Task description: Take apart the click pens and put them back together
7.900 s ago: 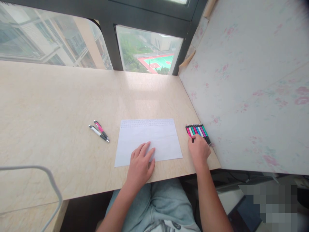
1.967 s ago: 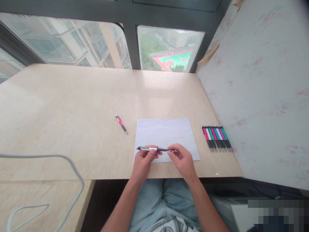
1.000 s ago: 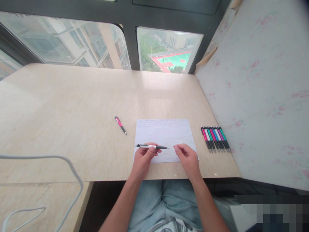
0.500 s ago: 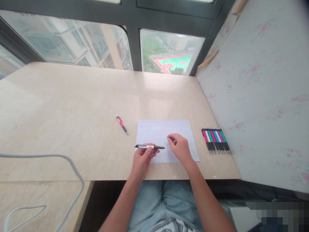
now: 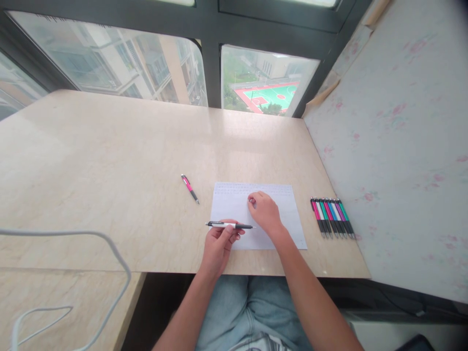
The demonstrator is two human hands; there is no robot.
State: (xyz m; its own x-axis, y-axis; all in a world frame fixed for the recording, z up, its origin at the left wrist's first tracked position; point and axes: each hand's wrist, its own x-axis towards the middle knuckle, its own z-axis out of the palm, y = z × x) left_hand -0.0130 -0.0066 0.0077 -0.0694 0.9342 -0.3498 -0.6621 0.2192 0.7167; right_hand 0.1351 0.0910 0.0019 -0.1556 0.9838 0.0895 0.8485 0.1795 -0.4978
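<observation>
My left hand (image 5: 218,246) is closed around a white pen (image 5: 223,224) with a black clip and a black grip. The pen lies nearly level, its thin tip pointing right, over the lower part of a sheet of paper (image 5: 292,219). Rows of small writing run along the top of the sheet. My right hand (image 5: 263,210) is over the middle of the paper, thumb and fingers pinched together. A tiny silvery bit shows at the fingertips, too small to name. The right fingers are apart from the white pen.
A pink pen (image 5: 189,188) lies left of the paper. To the right, several coloured pens (image 5: 332,217) form a row beside the papered wall (image 5: 402,161). A grey cable (image 5: 73,233) loops over the pale tabletop (image 5: 120,161) at left. Windows stand behind.
My right hand has moved away from the white pen's tip, up and slightly left across the paper. The left hand still holds the pen much as before. The whole view has shifted slightly.
</observation>
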